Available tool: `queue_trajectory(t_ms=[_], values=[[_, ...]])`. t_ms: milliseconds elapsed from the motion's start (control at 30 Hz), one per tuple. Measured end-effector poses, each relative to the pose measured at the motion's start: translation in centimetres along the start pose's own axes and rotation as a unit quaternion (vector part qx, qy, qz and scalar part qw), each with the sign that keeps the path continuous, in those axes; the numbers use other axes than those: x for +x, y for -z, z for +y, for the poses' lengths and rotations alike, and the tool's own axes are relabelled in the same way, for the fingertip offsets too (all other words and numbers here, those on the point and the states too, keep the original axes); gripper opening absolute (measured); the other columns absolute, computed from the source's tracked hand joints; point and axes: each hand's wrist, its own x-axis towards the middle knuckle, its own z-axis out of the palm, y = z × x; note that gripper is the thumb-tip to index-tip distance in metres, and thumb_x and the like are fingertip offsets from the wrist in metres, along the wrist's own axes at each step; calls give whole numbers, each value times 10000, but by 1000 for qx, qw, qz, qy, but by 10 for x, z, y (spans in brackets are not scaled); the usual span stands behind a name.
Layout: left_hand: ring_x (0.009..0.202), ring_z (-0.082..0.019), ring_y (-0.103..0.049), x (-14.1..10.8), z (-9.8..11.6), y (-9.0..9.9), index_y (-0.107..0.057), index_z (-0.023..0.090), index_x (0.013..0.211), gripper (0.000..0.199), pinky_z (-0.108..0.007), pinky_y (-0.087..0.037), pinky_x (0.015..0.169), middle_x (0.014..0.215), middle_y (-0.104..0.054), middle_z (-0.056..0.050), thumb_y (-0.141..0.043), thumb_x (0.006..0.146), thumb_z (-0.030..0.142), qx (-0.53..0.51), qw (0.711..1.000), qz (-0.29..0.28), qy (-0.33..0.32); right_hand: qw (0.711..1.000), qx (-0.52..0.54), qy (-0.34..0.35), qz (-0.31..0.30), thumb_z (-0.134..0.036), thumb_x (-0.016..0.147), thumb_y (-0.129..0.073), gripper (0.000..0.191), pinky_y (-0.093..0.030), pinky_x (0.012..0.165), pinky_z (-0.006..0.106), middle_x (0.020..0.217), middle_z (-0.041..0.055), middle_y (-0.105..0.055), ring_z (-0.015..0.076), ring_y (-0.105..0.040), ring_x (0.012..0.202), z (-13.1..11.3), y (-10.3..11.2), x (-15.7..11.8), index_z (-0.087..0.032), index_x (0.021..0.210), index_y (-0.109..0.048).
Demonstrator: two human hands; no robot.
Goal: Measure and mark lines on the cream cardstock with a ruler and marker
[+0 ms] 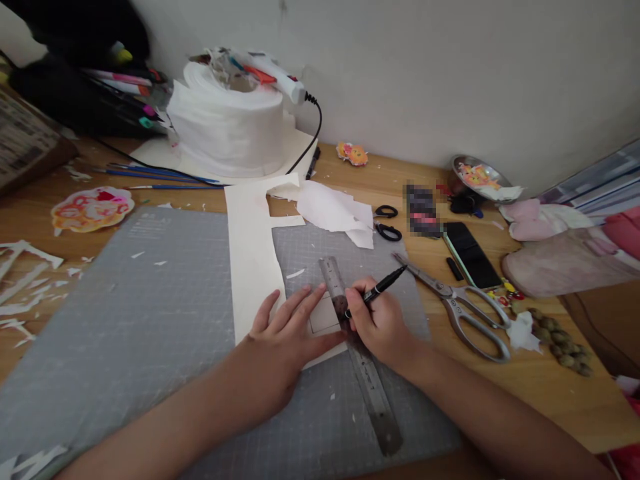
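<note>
Head view: left hand splayed over paper, right hand clamped on a marker at the ruler.
Left forearm enters from the lower left, right forearm from the lower right; they converge over the grey cutting mat [150, 300]. Steel ruler [371, 383] lies at a slant on the mat, its near end between the forearms. Left hand [277, 353] is palm down, fingers apart and pointing away, thumb extended sideways to the ruler's edge. White paper piece [325, 320] with drawn lines lies partly beneath that hand, beside the ruler. Right hand [377, 321] is curled, thumb and fingers together on the black marker [384, 284], its tip down at the ruler, its rear end raised to the right. Metal scissors [457, 300] lie right of that hand; beyond stands a white roll [225, 130].
</note>
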Motion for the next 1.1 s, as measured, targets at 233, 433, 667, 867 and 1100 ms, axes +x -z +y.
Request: queue_trajectory(t_ms=[233, 433, 667, 867, 1100], values=[[1486, -366, -167, -2, -2, -2, -270, 513, 1469, 1011, -653, -257, 1118, 1664, -68, -6, -486, 645, -32, 15, 1000, 14, -6, 999, -24, 21, -10, -293, 980, -380, 224, -382, 500, 241, 535, -62, -469, 117, -484, 465, 0, 1, 1, -234, 776, -450], [1474, -376, -204, -2, -5, -4, -288, 515, 1463, 955, -669, -270, 1104, 1660, -101, -19, -498, 692, -9, 11, 1000, 18, -5, 997, -49, 63, 8, -257, 973, -383, 216, -411, 542, 233, 619, -25, -546, 129, -553, 559, 1, 0, 2, -225, 778, -471], [1471, -387, -208, 3, 1, 4, -345, 502, 1442, 953, -700, -276, 1083, 1647, -169, -42, -476, 666, -35, 3, 1000, -17, 12, 996, -54, 73, 1, -248, 976, -383, 224, -410, 549, 234, 631, -19, -559, 131, -552, 570, 0, 0, 1, -223, 774, -479], [1482, -386, -164, 1, -2, -1, -277, 514, 1466, 1010, -688, -247, 1104, 1665, -63, -22, -483, 650, -45, 3, 1000, -10, 6, 995, -71, 76, -7, -255, 983, -369, 240, -408, 545, 229, 612, -24, -538, 128, -548, 558, -1, 0, 1, -225, 765, -466], [1488, -377, -148, 1, -2, 1, -285, 508, 1467, 1040, -690, -235, 1109, 1665, -12, -25, -441, 622, -78, -4, 1000, -7, 6, 996, -54, 67, -8, -280, 986, -371, 230, -406, 554, 236, 629, -21, -535, 135, -543, 568, 1, -1, 3, -227, 778, -455]])
